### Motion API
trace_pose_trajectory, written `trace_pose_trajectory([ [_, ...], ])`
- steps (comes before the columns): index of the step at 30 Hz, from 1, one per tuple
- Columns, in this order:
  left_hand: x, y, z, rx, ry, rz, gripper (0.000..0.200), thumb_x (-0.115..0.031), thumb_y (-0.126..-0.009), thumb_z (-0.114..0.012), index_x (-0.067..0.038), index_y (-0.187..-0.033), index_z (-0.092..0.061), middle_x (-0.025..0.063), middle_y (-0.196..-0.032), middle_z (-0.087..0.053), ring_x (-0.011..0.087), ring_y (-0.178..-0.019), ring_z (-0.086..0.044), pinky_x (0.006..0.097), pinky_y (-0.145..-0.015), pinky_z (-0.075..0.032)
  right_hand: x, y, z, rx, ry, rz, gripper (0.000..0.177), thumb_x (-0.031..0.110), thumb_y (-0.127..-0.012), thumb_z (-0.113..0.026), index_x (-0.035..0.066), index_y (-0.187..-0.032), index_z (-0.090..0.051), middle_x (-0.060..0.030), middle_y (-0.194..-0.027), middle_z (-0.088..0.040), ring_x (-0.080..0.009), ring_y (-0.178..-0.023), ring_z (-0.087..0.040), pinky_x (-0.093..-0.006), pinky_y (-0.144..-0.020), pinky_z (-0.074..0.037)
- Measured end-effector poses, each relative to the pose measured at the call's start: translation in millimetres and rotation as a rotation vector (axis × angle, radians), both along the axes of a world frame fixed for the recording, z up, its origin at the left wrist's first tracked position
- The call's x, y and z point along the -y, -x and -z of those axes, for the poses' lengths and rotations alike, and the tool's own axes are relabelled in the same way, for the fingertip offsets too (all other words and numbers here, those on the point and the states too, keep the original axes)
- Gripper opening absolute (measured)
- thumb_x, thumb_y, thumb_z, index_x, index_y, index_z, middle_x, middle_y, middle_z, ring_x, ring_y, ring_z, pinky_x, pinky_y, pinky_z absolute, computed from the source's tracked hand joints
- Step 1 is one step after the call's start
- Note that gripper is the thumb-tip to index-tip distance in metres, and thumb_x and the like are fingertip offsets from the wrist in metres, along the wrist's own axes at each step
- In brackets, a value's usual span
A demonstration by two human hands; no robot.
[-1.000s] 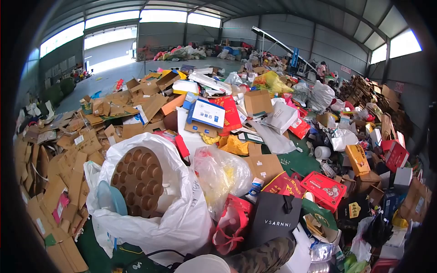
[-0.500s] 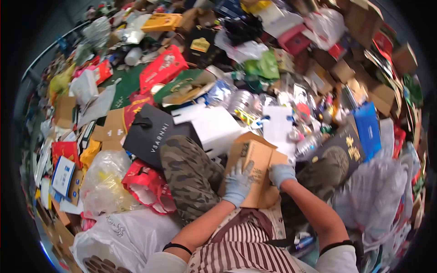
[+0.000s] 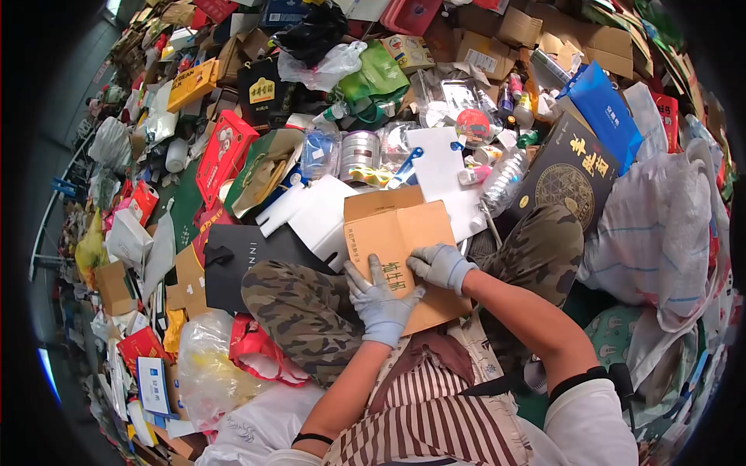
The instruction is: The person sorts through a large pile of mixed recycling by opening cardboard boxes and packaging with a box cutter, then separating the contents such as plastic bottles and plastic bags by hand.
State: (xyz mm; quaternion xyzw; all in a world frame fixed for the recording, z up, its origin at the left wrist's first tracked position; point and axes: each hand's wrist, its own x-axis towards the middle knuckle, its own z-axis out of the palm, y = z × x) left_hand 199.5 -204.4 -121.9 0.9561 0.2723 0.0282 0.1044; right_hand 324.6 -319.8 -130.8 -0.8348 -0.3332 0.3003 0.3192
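A brown cardboard box (image 3: 400, 233), partly flattened and printed with green and dark characters, lies over my lap with its top flap raised. My left hand (image 3: 382, 307), in a pale grey-blue glove, rests on the lower left of the box with its fingers spread flat. On the right side, my gloved right hand (image 3: 444, 266) has its fingers bent together against the cardboard. Behind the box are white foam sheets (image 3: 447, 175). A black paper bag (image 3: 233, 256) lies beside my left knee, and a black printed box (image 3: 571, 175) leans beyond my right knee.
Mixed waste surrounds me: a metal tin (image 3: 360, 155), plastic bottles (image 3: 505, 182), a red box (image 3: 224, 158) and a blue bag (image 3: 602, 116). A large whitish plastic bag (image 3: 649, 233) bulges at my right, and a clear plastic bag (image 3: 210, 365) sits at my left.
The box has turned and now lies flatter, its printed face toward me. My right hand has moved from its right edge onto that face. The camera view has shifted.
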Motion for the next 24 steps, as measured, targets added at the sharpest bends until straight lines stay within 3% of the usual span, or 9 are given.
trace_pose_trajectory([
  [5, 6, -19, -9, -0.057, -0.01, -0.104, 0.104, -0.049, -0.059, -0.072, -0.015, -0.143, -0.02, 0.031, -0.14, -0.014, 0.0483, -0.127, -0.024, 0.051, -0.102, -0.027, 0, 5, -9, 0.081, -0.022, -0.05, 0.037, 0.039, -0.089, -0.043, 0.009, -0.1, -0.062, -0.0184, -0.089, -0.064, -0.0362, -0.085, -0.061, -0.0422, -0.08, -0.046],
  [8, -9, -14, -39, -0.01, 0.387, -0.104, 0.091, -0.03, -0.066, -0.069, -0.01, -0.142, -0.022, 0.0257, -0.14, -0.022, 0.0407, -0.129, -0.028, 0.0443, -0.104, -0.029, -4, 0, -11, -0.014, -0.179, -0.143, 0.042, 0.044, -0.089, -0.042, 0.008, -0.095, -0.062, -0.0183, -0.085, -0.064, -0.0361, -0.082, -0.061, -0.0419, -0.078, -0.046],
  [11, -49, 3, -32, 0.401, 1.303, 0.108, 0.079, -0.01, -0.069, -0.06, -0.003, -0.14, -0.025, 0.0178, -0.139, -0.031, 0.0291, -0.128, -0.034, 0.036, -0.104, -0.033, -11, -1, -10, -0.034, -0.125, -0.158, 0.048, 0.049, -0.089, -0.042, 0.007, -0.094, -0.063, -0.0185, -0.085, -0.064, -0.036, -0.081, -0.061, -0.041, -0.077, -0.046],
  [12, -64, 11, -49, 0.386, 1.538, -0.032, 0.076, -0.003, -0.069, -0.057, -0.001, -0.138, -0.027, 0.0111, -0.133, -0.042, 0.0211, -0.122, -0.043, 0.0336, -0.1, -0.039, -12, -4, -7, -0.004, -0.055, -0.188, 0.051, 0.052, -0.089, -0.042, 0.006, -0.092, -0.064, -0.0179, -0.083, -0.064, -0.0344, -0.08, -0.061, -0.0395, -0.077, -0.046],
  [13, -80, 17, -60, 0.346, 1.677, -0.211, 0.076, -0.003, -0.068, -0.058, -0.001, -0.138, -0.028, 0.0119, -0.134, -0.041, 0.0217, -0.123, -0.041, 0.0328, -0.101, -0.038, -15, -3, -5, -0.055, -0.05, -0.12, 0.051, 0.052, -0.089, -0.043, 0.006, -0.093, -0.064, -0.0171, -0.082, -0.065, -0.0341, -0.08, -0.061, -0.0391, -0.078, -0.046],
  [15, -103, 29, -17, 0.413, 0.628, 0.028, 0.068, -0.007, -0.072, -0.06, -0.005, -0.135, -0.034, 0.0129, -0.133, -0.041, 0.0247, -0.122, -0.043, 0.0343, -0.1, -0.039, -18, -1, -2, -0.15, -0.035, 0.033, 0.051, 0.053, -0.088, -0.044, 0.006, -0.094, -0.064, -0.0155, -0.081, -0.065, -0.0335, -0.079, -0.061, -0.0381, -0.078, -0.046],
  [20, -60, 7, 1, -0.377, -0.002, 0.752, 0.056, -0.022, -0.077, -0.06, -0.007, -0.128, -0.043, 0.0173, -0.136, -0.037, 0.0318, -0.12, -0.044, 0.0383, -0.098, -0.039, -9, -4, -11, -0.598, -0.11, 0.631, 0.029, 0.034, -0.089, -0.051, 0.005, -0.091, -0.059, -0.0062, -0.065, -0.056, -0.0122, -0.047, -0.051, -0.0293, -0.046, -0.042],
  [21, -48, 4, 5, -0.532, -0.132, 0.881, 0.054, -0.025, -0.078, -0.06, -0.008, -0.127, -0.044, 0.0181, -0.136, -0.037, 0.0332, -0.12, -0.044, 0.0391, -0.098, -0.039, -6, -1, -9, -0.652, -0.162, 0.699, 0.028, 0.032, -0.089, -0.051, 0.005, -0.092, -0.057, -0.0056, -0.064, -0.055, -0.0131, -0.047, -0.051, -0.0297, -0.045, -0.042],
  [24, -12, -9, -18, -0.578, 0.411, 0.453, 0.056, -0.031, -0.078, -0.061, -0.005, -0.125, -0.045, 0.0209, -0.135, -0.036, 0.0341, -0.119, -0.044, 0.0386, -0.097, -0.039, 13, 0, 11, -0.824, -0.368, 0.875, 0.018, 0.023, -0.087, -0.048, 0.007, -0.094, -0.053, -0.0031, -0.062, -0.052, -0.0151, -0.045, -0.049, -0.0301, -0.042, -0.041],
])
